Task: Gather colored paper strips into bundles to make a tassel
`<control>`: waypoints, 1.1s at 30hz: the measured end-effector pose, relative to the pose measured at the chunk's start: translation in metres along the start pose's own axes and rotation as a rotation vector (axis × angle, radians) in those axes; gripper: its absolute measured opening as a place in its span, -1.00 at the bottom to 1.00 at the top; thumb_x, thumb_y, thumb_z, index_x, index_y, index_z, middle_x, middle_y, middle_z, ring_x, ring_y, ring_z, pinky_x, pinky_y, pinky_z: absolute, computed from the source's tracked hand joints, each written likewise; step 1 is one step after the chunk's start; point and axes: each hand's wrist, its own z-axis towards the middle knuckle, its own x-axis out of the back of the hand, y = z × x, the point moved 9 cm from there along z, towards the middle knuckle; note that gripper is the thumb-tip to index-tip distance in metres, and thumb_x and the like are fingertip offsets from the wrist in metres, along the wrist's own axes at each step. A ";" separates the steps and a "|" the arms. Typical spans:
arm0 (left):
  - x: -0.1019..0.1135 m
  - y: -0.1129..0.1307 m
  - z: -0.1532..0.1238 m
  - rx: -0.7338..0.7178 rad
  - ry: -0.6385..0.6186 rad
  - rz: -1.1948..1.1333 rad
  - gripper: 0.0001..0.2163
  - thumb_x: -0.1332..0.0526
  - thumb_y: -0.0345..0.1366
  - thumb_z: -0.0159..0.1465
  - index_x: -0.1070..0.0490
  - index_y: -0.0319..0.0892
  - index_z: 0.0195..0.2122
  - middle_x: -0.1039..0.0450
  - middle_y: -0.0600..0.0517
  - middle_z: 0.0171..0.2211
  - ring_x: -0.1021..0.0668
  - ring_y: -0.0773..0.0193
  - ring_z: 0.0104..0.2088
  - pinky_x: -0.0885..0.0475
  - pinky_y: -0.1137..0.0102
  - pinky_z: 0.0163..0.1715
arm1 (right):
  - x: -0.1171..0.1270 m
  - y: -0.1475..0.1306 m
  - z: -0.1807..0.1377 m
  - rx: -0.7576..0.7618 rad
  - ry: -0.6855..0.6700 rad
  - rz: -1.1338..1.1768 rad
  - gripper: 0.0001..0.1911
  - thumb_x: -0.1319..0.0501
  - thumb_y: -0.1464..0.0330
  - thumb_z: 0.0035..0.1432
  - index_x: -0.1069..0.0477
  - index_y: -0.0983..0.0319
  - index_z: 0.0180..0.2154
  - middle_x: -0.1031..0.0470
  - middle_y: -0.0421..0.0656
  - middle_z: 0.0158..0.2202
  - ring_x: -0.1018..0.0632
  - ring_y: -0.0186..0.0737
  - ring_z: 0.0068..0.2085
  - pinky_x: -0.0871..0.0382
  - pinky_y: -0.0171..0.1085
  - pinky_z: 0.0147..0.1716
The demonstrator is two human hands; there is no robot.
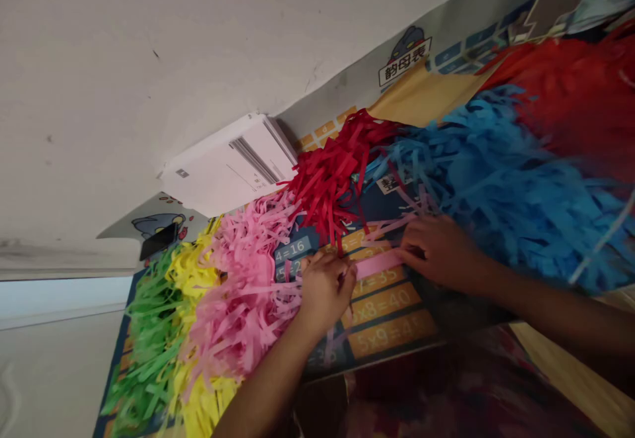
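Between my two hands a flat pink paper strip [380, 264] is stretched just above the printed table mat. My left hand [325, 289] is closed on its left end. Pinched at the other end is my right hand [436, 249]. Loose pale pink fringe sticks out around both hands. Left of my left hand lies a heap of pink fringed paper [243, 292]. A dark red fringed bunch [337, 173] sits just beyond the hands, and a large blue fringed heap [526, 186] spreads to the right of my right hand.
Yellow fringe [198, 272] and green fringe [153, 332] lie at the left. Bright red fringe [590, 94] is at the far right. A white box [233, 163] stands against the wall, and a tan paper sheet [421, 94] lies near the back edge.
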 end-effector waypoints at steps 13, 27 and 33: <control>0.010 0.014 -0.004 -0.165 0.191 0.145 -0.94 -0.25 -0.31 0.29 -0.50 -0.15 -0.26 -0.55 -0.01 -0.27 -0.49 0.14 -0.21 -0.20 0.22 -0.21 | 0.015 -0.024 -0.009 0.189 0.162 -0.143 -0.91 -0.21 0.41 0.23 -0.47 0.21 -0.33 -0.53 -0.14 -0.27 -0.43 -0.11 -0.16 -0.04 -0.12 -0.15; 0.009 0.071 -0.012 -0.493 0.261 0.473 -0.82 -0.20 -0.31 0.35 -0.46 -0.17 -0.42 -0.51 0.04 -0.46 -0.46 0.17 -0.25 -0.18 0.09 0.00 | 0.007 -0.069 -0.006 0.453 0.142 -0.315 -0.84 -0.16 0.44 0.29 -0.48 0.24 -0.33 -0.53 -0.11 -0.31 -0.38 -0.12 -0.20 -0.03 -0.07 -0.15; 0.010 0.059 -0.035 -0.442 0.237 0.389 -0.96 -0.24 -0.38 0.33 -0.49 -0.12 -0.25 -0.60 0.06 -0.31 -0.49 0.18 -0.21 -0.16 0.10 0.00 | 0.002 -0.057 -0.026 0.475 0.147 -0.301 -0.79 -0.13 0.51 0.29 -0.49 0.22 -0.35 -0.53 -0.16 -0.35 -0.38 -0.15 -0.23 -0.03 -0.12 -0.16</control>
